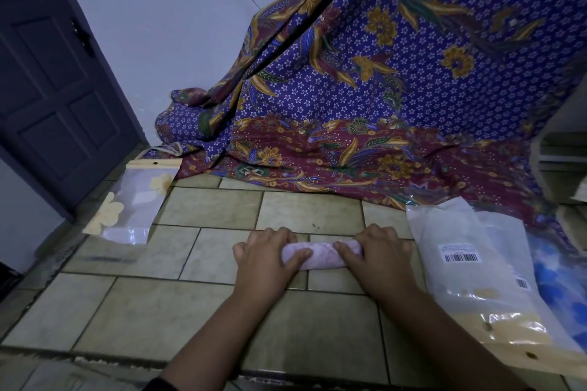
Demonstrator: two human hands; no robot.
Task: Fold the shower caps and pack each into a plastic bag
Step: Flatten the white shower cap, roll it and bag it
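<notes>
A pale pink shower cap (320,255), folded into a narrow roll, lies on the tiled floor in the middle. My left hand (268,259) grips its left end, thumb on top and fingers curled over the far side. My right hand (379,255) grips its right end the same way. A clear plastic bag (127,200) with yellow flowers and a cream header lies flat at the left. A stack of clear plastic bags (467,270) with barcode labels and a yellow header lies at the right.
A purple and maroon batik cloth (381,89) hangs down at the back and spreads onto the floor. A dark door (54,89) stands at the left. Blue patterned material (562,282) sits at the far right. The floor drops at a step edge (95,359) near me.
</notes>
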